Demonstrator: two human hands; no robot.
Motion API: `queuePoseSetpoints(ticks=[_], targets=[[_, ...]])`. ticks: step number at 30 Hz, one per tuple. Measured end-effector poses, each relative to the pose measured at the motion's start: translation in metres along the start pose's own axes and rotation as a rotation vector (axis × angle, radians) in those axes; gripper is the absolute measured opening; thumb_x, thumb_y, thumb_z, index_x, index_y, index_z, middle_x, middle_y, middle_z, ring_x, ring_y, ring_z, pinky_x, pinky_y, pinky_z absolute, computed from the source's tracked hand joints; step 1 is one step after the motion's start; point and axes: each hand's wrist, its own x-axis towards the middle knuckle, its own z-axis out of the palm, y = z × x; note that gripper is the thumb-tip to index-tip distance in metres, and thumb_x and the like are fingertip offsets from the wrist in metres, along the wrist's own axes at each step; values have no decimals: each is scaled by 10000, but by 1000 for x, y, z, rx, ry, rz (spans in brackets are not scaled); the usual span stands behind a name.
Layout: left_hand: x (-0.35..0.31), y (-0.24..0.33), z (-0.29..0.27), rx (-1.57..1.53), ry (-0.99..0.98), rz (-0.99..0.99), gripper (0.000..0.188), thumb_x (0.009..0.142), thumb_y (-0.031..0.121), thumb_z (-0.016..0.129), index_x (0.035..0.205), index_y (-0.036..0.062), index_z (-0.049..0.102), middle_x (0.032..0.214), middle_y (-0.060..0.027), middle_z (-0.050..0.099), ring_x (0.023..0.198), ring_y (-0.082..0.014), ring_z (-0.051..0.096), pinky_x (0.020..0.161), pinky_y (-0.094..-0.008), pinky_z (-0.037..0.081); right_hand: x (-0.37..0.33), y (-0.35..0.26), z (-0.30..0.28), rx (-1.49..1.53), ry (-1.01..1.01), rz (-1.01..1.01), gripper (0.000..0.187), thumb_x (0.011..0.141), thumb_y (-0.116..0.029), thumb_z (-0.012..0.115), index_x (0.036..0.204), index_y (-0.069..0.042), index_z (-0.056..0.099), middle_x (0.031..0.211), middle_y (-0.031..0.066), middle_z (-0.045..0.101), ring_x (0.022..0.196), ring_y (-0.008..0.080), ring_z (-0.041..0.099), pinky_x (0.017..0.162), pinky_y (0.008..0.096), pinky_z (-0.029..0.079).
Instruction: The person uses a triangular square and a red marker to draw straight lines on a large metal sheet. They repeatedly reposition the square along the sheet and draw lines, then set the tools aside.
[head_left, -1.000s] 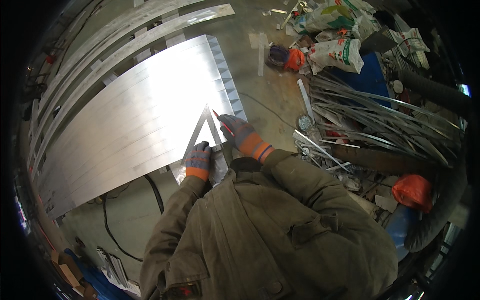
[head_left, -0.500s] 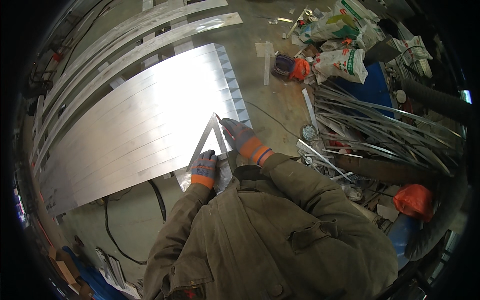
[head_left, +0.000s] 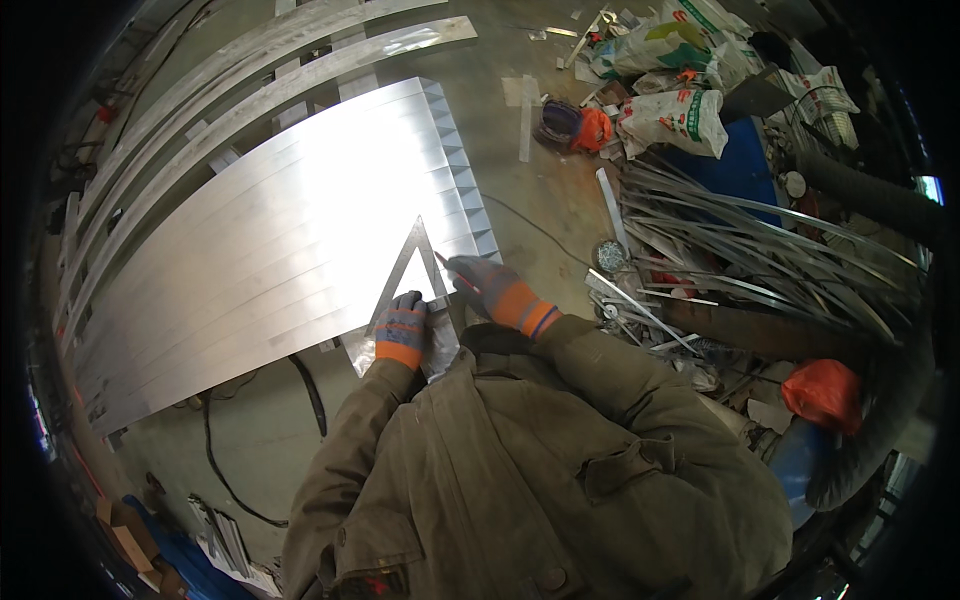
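While my left hand [head_left: 402,330] presses flat on the triangular metal square [head_left: 418,275], my right hand [head_left: 487,283], at three o'clock of it, pinches a red pencil [head_left: 452,272]. The square lies on ribbed metal sheets [head_left: 280,240] on the floor: thin, stiff, slippery, best held at its base.
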Motion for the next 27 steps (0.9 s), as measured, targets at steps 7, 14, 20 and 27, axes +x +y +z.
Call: queuePoseSetpoints(ticks=[7,14,20,27], targets=[[1,-6,7,0,43,32,254,983,89,600,1200,55,728,1403,-118,695,1285,-350,674,1055,-452,586,-90,-14,-16,50,-325,181,366,1031,-161,693,1392,-97,705,1392,186,739,1240,411,715,1038,480,572],[-15,-21,1,6,136,-16,237,968,80,609,1165,56,739,1366,-132,697,1263,-367,676,1028,-466,588,-98,-41,-11,205,-277,314,288,1029,-185,703,1308,-140,757,1245,206,765,1106,426,737,946,460,590],[-35,-49,-16,-4,93,-58,244,937,51,634,1155,79,740,1332,-108,694,1243,-381,678,1004,-480,589,-80,-66,10,187,-57,269,259,1073,-269,680,1274,-134,772,1199,191,781,1088,428,735,943,483,588],[-38,-59,-15,-39,86,-25,230,970,58,624,1176,77,722,1364,-104,674,1279,-366,654,1021,-473,584,-58,-104,16,169,43,289,281,1084,-301,668,1279,-132,780,1199,189,785,1067,420,746,933,501,593]])
